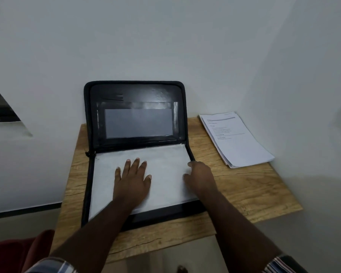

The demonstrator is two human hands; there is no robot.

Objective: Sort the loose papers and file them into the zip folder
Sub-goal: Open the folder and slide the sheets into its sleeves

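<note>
A black zip folder (135, 91) lies open on the wooden table (254, 192), its lid leaning upright against the wall. White papers (165, 160) fill its lower half. My left hand (133, 178) rests flat on these papers with its fingers spread. My right hand (200, 176) sits at the right edge of the papers, fingers bent down onto the sheets near the folder's zip border. A stack of loose printed papers (236, 138) lies on the table to the right of the folder, apart from both hands.
The small table stands in a corner between two white walls. A clear pocket with a grey insert (139, 123) shows inside the lid. A dark red seat (12, 251) is at the lower left, below the table's front edge.
</note>
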